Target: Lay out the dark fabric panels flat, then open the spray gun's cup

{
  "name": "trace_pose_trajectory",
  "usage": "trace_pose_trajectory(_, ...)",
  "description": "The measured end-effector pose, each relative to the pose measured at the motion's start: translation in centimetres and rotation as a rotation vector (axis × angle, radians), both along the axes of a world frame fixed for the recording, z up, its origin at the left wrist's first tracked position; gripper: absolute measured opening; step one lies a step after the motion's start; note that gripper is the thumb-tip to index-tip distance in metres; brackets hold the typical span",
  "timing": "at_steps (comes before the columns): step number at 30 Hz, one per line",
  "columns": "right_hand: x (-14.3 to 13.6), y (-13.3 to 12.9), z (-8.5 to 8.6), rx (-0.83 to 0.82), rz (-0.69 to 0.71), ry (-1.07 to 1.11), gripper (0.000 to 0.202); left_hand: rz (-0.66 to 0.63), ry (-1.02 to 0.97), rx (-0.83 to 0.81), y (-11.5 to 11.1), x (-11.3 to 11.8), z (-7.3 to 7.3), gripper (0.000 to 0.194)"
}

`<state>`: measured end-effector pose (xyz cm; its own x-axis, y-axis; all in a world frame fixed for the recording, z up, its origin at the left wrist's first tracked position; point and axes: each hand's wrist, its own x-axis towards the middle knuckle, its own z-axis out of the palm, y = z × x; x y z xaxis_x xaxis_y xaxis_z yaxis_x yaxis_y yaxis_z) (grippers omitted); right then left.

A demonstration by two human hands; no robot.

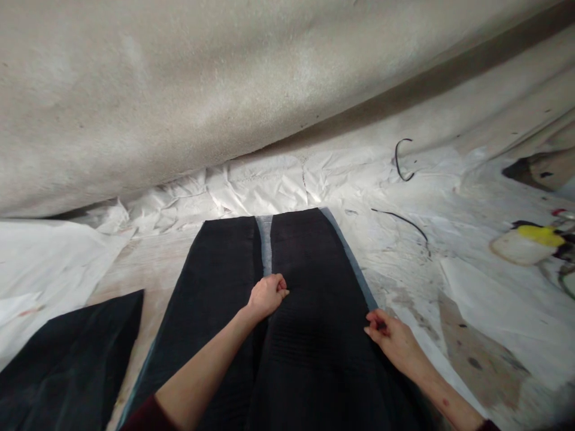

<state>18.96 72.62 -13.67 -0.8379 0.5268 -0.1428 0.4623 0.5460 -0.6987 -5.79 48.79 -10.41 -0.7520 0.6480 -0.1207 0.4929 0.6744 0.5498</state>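
Two long black fabric panels lie side by side on a grey underlayer point(266, 239) on a white-covered table. The left panel point(215, 281) and the right panel point(314, 287) run away from me. My left hand point(268, 294) is curled into a fist at the seam between them, pinching the inner edge of the right panel. My right hand point(390, 335) rests at the right panel's outer edge, its fingers pinching the fabric edge there.
Another black fabric piece point(72, 359) lies at the lower left. White crumpled paper point(251, 191) covers the table; a large beige sheet point(179, 90) rises behind. Thin black cords point(401, 161) lie at the right, with a white-and-yellow object point(525, 242) at the far right edge.
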Motion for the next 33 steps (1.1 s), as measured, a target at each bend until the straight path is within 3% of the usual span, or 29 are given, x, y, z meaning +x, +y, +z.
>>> trace_pose_trajectory(3,-0.6,0.6,0.1,0.1,0.011,0.073,0.027,-0.056,-0.023,0.065,-0.7,0.4,0.3,0.011)
trace_pose_trajectory(7,-2.4,1.5,0.6,0.229,0.143,0.139,0.033,-0.121,-0.126,0.188,-1.4,1.0,0.5,0.017)
trace_pose_trajectory(13,-6.0,0.8,1.9,0.297,0.247,0.046,0.039,-0.136,-0.269,0.341,-1.8,2.2,0.8,0.015)
trace_pose_trajectory(19,-7.8,0.7,2.1,0.238,0.247,0.02,0.011,-0.098,-0.255,0.323,-2.2,2.8,0.6,0.022)
trace_pose_trajectory(25,-6.9,1.9,2.2,0.027,0.253,0.016,0.018,-0.035,-0.298,0.286,-2.1,2.5,-0.4,0.033)
trace_pose_trajectory(33,-4.1,2.1,2.0,-0.204,0.077,-0.061,0.03,-0.017,-0.247,0.067,-2.8,2.6,-0.3,0.067)
